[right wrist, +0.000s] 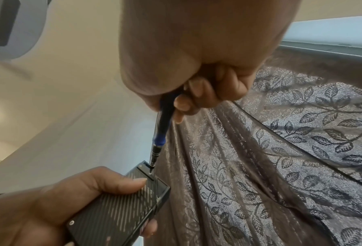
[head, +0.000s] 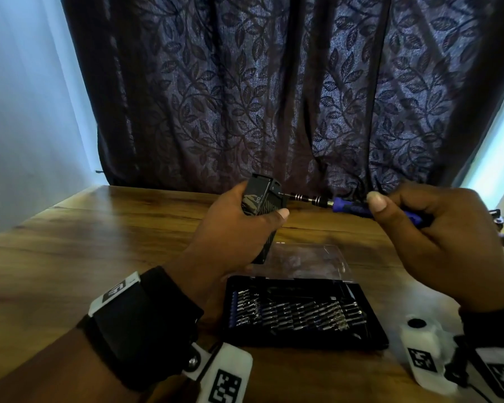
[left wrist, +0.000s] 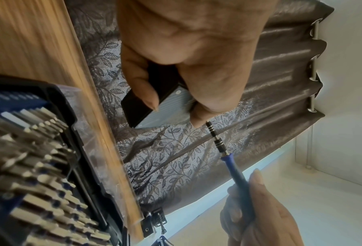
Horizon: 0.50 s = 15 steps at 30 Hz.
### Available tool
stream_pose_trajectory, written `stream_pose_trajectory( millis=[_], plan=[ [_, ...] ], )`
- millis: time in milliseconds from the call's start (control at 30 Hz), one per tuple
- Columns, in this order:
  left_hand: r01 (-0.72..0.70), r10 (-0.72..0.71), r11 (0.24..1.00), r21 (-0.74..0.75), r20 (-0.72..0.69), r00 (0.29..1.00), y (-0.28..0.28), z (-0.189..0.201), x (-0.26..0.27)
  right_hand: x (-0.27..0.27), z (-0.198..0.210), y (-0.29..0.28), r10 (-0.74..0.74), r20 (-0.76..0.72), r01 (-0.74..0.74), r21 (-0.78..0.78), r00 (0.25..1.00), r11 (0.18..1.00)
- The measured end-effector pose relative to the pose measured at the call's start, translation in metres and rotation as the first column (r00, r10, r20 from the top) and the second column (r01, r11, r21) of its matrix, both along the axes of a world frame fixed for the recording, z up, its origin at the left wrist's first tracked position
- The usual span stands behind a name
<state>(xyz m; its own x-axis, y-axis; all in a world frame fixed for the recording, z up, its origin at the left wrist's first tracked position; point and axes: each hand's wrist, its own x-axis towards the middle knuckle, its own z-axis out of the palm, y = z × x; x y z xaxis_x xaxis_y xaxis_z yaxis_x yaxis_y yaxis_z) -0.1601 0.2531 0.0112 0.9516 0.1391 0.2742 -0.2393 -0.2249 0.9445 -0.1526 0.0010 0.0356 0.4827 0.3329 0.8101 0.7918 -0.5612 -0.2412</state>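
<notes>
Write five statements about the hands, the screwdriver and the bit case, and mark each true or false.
1. The left hand grips the box. True.
2. The screwdriver tip meets a screw on the box. True.
3. The right hand holds nothing. False: it grips the screwdriver's blue handle.
4. The bit case is closed. False: its clear lid is folded open, and the bits show.
5. The curtain is plain white. False: it is dark with a leaf pattern.
</notes>
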Motion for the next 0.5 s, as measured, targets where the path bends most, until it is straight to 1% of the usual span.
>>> stream_pose_trajectory(
  millis=[100,233,333,500],
  plan=[
    [0.001,-0.001,1.0,0.013,0.003,1.0,0.0002,0.0002,-0.0003,0.0014,-0.0011,-0.0013,0.031,-0.046,-0.03,0.022,0.998,0.999],
    [0.009,-0.009,1.0,0.005,0.013,1.0,0.0018,0.0011,0.0002,0.0007,-0.0021,-0.0013,0.001,-0.003,-0.001,-0.006,1.0,1.0],
    [0.013,-0.014,1.0,0.007,0.014,1.0,0.0019,0.0015,-0.0003,0.0008,-0.0007,-0.001,0.006,-0.002,-0.006,0.004,1.0,1.0],
    [0.02,-0.02,0.999,0.025,0.007,1.0,0.0011,0.0019,-0.0015,-0.001,0.0002,-0.0012,0.066,-0.026,-0.065,0.05,0.997,0.997]
  ],
)
